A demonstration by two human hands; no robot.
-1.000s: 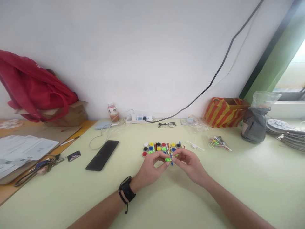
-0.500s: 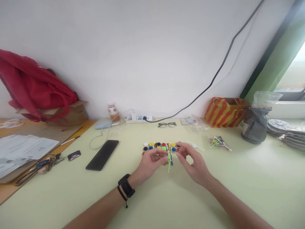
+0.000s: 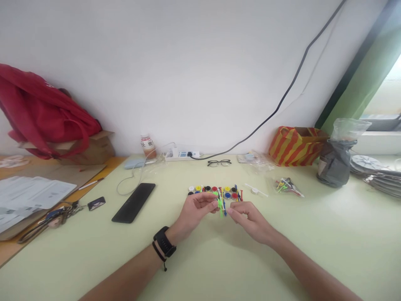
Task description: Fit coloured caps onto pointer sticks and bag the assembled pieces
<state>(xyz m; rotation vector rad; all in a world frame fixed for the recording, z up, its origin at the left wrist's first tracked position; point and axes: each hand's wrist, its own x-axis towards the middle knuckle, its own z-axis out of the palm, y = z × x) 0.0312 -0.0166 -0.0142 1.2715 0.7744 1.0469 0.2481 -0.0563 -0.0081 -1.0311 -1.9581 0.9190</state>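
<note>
Green piece (image 3: 220, 207) is pinched between thumb and fingers of the left hand (image 3: 194, 210), low over the near edge of the disc rows. Its long axis is set roughly near-to-far, slim end pointed toward the wearer. Left is the nearer hand, contact already made; right hand (image 3: 252, 221) is held just to the right of the piece, apart from it, fingers curled in and thumb brought up to them. Whether anything small is gripped there can't be told. The gap between the hands is partly taken up by a blue arrow stick (image 3: 224, 209), aligned much the same way as the green piece. Coloured discs (image 3: 214, 189) are lined up on the counter (image 3: 200, 267) just beyond, partly hidden by the left hand. Red stick (image 3: 241, 195) is placed at their right end; white stick (image 3: 263, 193) and a bag of sticks (image 3: 287, 186) are set farther right. Phone (image 3: 134, 203) is parked well left, glasses (image 3: 219, 163) near the wall. Right side of the right hand isn't blocked by anything.
</note>
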